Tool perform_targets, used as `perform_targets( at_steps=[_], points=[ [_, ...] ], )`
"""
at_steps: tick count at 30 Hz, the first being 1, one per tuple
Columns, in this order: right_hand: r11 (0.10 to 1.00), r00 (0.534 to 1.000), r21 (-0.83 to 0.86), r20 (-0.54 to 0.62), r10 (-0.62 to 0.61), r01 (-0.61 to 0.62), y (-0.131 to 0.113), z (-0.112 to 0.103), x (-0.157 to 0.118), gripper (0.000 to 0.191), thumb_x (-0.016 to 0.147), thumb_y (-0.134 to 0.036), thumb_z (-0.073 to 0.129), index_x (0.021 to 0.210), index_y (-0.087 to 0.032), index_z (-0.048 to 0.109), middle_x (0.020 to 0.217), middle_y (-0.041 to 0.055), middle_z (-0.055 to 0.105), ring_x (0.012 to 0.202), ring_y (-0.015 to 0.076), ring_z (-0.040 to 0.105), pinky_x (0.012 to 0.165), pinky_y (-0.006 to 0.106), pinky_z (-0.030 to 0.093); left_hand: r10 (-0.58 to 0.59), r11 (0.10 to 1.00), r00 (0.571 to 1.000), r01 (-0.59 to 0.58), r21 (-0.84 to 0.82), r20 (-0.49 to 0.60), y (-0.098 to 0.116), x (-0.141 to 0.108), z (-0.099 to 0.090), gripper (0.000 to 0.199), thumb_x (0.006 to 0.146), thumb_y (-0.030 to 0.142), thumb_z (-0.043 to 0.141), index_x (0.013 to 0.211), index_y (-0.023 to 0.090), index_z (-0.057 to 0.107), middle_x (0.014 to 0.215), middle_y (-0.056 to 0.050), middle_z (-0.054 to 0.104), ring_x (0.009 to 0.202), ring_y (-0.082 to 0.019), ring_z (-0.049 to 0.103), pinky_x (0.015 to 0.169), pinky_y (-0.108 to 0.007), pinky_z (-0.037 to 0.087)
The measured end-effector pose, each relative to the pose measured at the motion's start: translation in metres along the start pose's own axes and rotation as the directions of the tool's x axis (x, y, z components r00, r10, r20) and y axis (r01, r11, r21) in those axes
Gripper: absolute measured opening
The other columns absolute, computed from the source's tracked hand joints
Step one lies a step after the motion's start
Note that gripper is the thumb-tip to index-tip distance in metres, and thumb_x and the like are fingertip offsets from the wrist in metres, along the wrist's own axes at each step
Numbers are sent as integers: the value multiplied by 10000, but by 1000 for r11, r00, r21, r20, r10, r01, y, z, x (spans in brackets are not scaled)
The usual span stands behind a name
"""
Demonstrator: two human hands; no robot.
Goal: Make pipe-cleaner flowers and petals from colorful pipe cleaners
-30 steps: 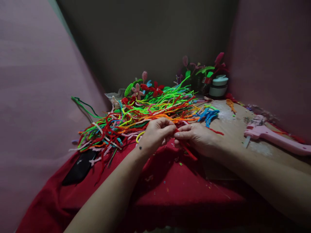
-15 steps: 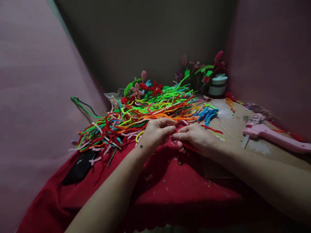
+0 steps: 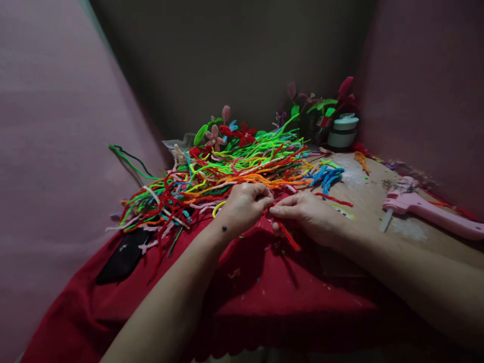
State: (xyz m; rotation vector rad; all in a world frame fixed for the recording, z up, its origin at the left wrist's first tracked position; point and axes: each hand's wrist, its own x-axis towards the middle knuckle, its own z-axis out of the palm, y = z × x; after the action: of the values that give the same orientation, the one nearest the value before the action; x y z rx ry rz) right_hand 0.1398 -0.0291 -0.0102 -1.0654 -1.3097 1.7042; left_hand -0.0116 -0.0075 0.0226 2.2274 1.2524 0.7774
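Note:
My left hand [image 3: 247, 202] and my right hand [image 3: 306, 210] meet fingertip to fingertip over the red cloth, in front of a heap of pipe cleaners. A red pipe cleaner [image 3: 289, 237] hangs down from the fingers of my right hand, its free end pointing down and right. The fingers of my right hand are pinched on it. My left thumb and forefinger are pinched together at the same spot, apparently on the upper part of the red pipe cleaner, which is mostly hidden by the fingers.
Behind the hands spreads a heap of coloured pipe cleaners [image 3: 212, 186], with fuzzy flowers [image 3: 244, 135] at its back. A pink hot glue gun [image 3: 427, 206] lies on the board [image 3: 363, 196] at right. A black phone [image 3: 123, 259] lies at left; a pale blue lidded jar [image 3: 342, 132] stands behind.
The red pipe cleaner's end now shows hanging below my right fingers, where it was hard to see before. Both hands stay nearly in place, and the view has shifted slightly.

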Motion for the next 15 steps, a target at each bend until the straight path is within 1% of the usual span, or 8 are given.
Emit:
perform_targets(
  at_steps=[3,5,6,8,10,12,15],
  points=[
    [1000,1000,-9,17,-9,9,3,-2,1,197,681,-275,653,553,-135,601,433,0,557,345,75,434,363,214,292,-41,995,999,43,-87,23,1,1,1,104,691,162,558,620,129,627,589,13,570,570,-90,488,572,-210,377],
    [999,1000,38,13,-12,12,5,-4,5,182,664,-260,668,547,-140,596,433,-11,545,354,75,423,378,223,295,-91,975,996,92,-201,10,3,1,1,91,700,189,571,661,127,625,596,15,564,536,-81,477,533,-202,378],
    [996,1000,83,9,-26,25,6,-5,6,169,660,-259,675,561,-142,604,458,-12,557,370,75,428,394,227,305,-124,954,992,121,-275,6,4,1,2,103,718,219,570,698,129,617,594,21,555,499,-71,461,497,-197,368],
    [980,996,177,-7,-89,89,7,-8,10,137,658,-261,687,610,-145,634,529,-9,590,422,76,451,443,232,337,-185,891,983,175,-418,16,5,0,2,145,754,285,565,751,141,580,581,41,525,417,-45,406,423,-181,324],
    [960,987,229,-46,-156,163,6,-11,14,114,655,-262,696,655,-156,656,582,-6,613,469,81,479,476,233,355,-225,835,973,219,-504,51,5,-1,1,193,761,341,578,756,151,542,574,51,509,374,-29,379,375,-169,277],
    [945,975,247,-105,-194,214,5,-12,16,106,659,-266,691,648,-166,656,577,-8,611,482,88,489,480,233,360,-236,818,962,272,-507,135,4,-1,1,253,748,392,595,716,149,531,525,48,497,356,-33,381,356,-168,255],
    [922,962,294,-184,-203,251,3,-12,17,77,659,-243,672,640,-169,661,570,-6,611,498,95,499,499,238,382,-223,812,915,365,-456,337,3,-3,7,285,735,411,599,658,143,537,435,43,466,335,-48,364,351,-181,241]
  ],
)
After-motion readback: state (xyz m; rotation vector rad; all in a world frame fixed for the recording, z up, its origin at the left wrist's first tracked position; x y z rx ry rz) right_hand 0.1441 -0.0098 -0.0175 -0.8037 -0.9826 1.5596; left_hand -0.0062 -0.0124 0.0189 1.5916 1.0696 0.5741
